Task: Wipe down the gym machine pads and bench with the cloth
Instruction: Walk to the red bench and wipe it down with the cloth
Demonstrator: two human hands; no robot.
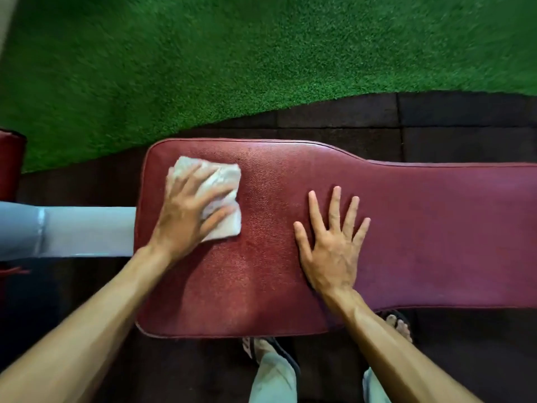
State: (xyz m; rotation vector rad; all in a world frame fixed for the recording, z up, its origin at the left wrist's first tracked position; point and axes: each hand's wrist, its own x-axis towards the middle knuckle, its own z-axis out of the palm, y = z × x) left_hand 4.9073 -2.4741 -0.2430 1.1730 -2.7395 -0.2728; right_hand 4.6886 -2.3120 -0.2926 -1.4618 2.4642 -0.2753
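A dark red padded bench (270, 274) fills the middle of the view, wide at the left and narrowing toward the right. A folded white cloth (225, 181) lies on its upper left part. My left hand (189, 207) presses flat on the cloth, fingers spread over it. My right hand (334, 237) rests palm down on the bare pad near the centre, fingers apart, holding nothing.
A grey metal frame beam (75, 232) runs out from the bench's left end. Another red pad (10, 164) shows at the left edge. Green artificial turf (232, 53) lies beyond the bench; dark rubber tiles (436, 123) surround it. My feet in sandals (270, 353) stand below the bench.
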